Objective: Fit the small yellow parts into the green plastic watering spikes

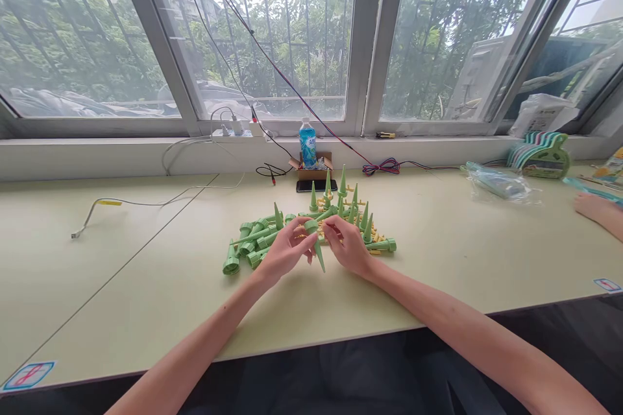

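Observation:
My left hand (286, 250) grips a green plastic watering spike (318, 255) near its wide collar, with the pointed end slanting down towards me. Close beside the collar, my right hand (348, 244) is closed in a pinch; what its fingertips hold, if anything, is hidden. Beyond both hands lies a pile of similar green spikes (263, 237), some on their sides and others standing point up (342, 181). Small yellow plastic pieces (374, 237) are scattered among the spikes at the right of the pile, partly covered by my right hand.
Behind the pile are a black phone (309, 186) and an open cardboard box (318, 174) with a blue bottle (307, 142). Cables (384, 166) run along the window side. At right lie a plastic bag (501, 183), green-handled items (548, 155) and another person's hand (591, 205).

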The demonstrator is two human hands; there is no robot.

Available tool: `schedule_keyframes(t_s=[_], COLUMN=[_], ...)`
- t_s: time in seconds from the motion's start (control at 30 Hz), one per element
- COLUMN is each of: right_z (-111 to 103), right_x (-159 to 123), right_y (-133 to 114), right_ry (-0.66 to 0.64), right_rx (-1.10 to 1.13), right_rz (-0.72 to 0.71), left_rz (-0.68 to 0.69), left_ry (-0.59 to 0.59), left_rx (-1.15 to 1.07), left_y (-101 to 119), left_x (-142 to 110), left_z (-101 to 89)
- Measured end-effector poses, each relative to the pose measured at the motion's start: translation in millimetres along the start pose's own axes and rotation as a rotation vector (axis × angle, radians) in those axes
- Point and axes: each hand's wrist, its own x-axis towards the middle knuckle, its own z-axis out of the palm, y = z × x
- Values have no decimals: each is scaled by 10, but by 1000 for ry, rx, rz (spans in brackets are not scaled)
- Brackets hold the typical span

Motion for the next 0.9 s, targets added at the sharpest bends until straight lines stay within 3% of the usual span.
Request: schedule_keyframes(t_s=[0.47,0.9], right_z=[8,4], right_x=[9,6], right_y=[1,-20], right_ry=[-6,-3], right_rx=[29,32], right_rz=[36,56], left_rz=[314,497], left_ry=[86,97], left_rx=[542,643], left_y=[-92,-139], left_x=[-17,-17], left_z=[-11,-31])
